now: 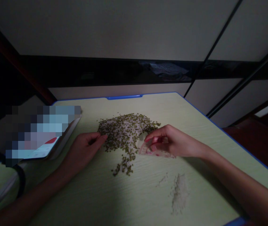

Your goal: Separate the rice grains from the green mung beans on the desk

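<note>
A mixed pile of green mung beans and white rice grains (pixel 124 128) spreads over the middle of the table, with a tail of mostly beans (pixel 125 164) trailing towards me. My left hand (pixel 89 142) is at the pile's left edge, thumb and forefinger pinched together; anything between the tips is too small to make out. At the right edge, my right hand (pixel 165 141) grips a clear, flat plastic protractor (pixel 145 150) with pinkish marks, its edge against the pile. Nearer to me on the right lies a separate small heap of rice (pixel 179 194).
A pale green table (pixel 89 201) with a blue rim carries everything. On its left a tablet-like screen (pixel 47 147), partly blurred out, leans at a slant. A dark cable (pixel 22 179) curves below it. Pale cabinet doors (pixel 115 31) stand behind the table.
</note>
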`<action>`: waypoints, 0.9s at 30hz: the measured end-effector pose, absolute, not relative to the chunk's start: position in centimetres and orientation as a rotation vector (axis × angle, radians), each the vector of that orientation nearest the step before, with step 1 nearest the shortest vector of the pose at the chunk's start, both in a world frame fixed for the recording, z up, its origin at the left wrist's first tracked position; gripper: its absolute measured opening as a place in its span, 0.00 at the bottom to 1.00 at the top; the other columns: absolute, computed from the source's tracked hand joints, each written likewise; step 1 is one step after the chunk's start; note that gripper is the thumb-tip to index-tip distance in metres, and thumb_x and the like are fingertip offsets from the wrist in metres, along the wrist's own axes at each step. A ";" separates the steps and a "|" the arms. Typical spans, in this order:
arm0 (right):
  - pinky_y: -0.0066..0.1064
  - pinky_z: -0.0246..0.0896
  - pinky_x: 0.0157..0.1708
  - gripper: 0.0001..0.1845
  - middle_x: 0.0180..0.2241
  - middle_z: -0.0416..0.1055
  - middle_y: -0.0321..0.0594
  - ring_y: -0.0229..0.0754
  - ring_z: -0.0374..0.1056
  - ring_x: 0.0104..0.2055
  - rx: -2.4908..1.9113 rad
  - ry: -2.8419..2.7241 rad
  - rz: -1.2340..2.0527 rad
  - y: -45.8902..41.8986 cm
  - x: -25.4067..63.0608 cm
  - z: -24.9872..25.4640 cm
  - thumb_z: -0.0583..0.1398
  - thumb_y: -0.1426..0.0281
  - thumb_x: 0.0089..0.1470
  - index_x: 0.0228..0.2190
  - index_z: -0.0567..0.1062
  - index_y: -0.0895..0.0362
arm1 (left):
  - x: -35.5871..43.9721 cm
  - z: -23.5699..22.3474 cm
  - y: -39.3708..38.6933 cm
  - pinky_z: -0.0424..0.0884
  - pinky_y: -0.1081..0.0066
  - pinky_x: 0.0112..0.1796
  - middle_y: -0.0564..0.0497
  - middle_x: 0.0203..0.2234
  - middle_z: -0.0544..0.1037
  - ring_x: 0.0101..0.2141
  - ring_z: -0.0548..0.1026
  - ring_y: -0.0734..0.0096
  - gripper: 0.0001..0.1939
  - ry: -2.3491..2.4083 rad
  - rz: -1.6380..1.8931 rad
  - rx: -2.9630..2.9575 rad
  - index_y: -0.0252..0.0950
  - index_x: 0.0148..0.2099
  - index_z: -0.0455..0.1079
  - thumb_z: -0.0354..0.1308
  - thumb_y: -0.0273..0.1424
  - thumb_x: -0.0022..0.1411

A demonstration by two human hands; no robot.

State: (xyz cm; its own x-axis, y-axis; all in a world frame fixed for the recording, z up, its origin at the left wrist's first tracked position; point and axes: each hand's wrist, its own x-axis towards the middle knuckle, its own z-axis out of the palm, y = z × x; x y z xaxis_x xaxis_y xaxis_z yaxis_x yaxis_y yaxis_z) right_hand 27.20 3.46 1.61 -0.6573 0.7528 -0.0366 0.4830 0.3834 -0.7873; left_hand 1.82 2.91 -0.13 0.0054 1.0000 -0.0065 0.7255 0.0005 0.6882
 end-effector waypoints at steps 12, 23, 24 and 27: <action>0.24 0.57 0.21 0.13 0.21 0.67 0.37 0.33 0.62 0.22 -1.162 -2.251 1.111 3.3 26.3 0.8 0.53 0.81 0.44 0.33 0.73 0.65 | 2.0 0.0 2.9 0.50 0.76 0.20 0.61 0.12 0.51 0.16 0.55 0.79 0.18 1.780 0.715 1.789 0.38 0.15 0.50 0.45 0.43 0.49; 0.25 0.56 0.21 0.16 0.20 0.66 0.36 0.32 0.59 0.21 -1.226 -2.187 1.094 3.4 26.4 0.5 0.53 0.81 0.41 0.34 0.74 0.64 | 1.8 -0.1 2.9 0.50 0.76 0.20 0.61 0.11 0.50 0.16 0.54 0.79 0.19 1.779 0.718 1.761 0.38 0.15 0.50 0.45 0.43 0.49; 0.25 0.56 0.21 0.16 0.20 0.66 0.36 0.32 0.59 0.21 -1.237 -2.172 1.101 3.4 26.4 0.5 0.53 0.81 0.40 0.34 0.74 0.64 | 1.8 -0.1 2.9 0.50 0.76 0.20 0.61 0.11 0.50 0.16 0.54 0.79 0.18 1.780 0.715 1.761 0.38 0.15 0.50 0.45 0.43 0.49; 0.25 0.56 0.21 0.16 0.20 0.65 0.35 0.32 0.58 0.20 -1.259 -2.134 1.121 3.5 26.6 0.5 0.54 0.81 0.40 0.34 0.74 0.64 | 1.8 0.0 2.8 0.50 0.76 0.20 0.61 0.12 0.50 0.16 0.54 0.79 0.18 1.778 0.696 1.770 0.38 0.16 0.50 0.45 0.42 0.50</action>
State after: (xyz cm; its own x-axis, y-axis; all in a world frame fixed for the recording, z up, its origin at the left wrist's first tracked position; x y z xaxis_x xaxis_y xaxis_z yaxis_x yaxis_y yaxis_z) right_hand 26.57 3.54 0.48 -0.5022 0.8636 -0.0435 0.5260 0.2652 -0.8081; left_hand 1.81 2.83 0.03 0.0000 0.9999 -0.0126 0.7260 0.0087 0.6876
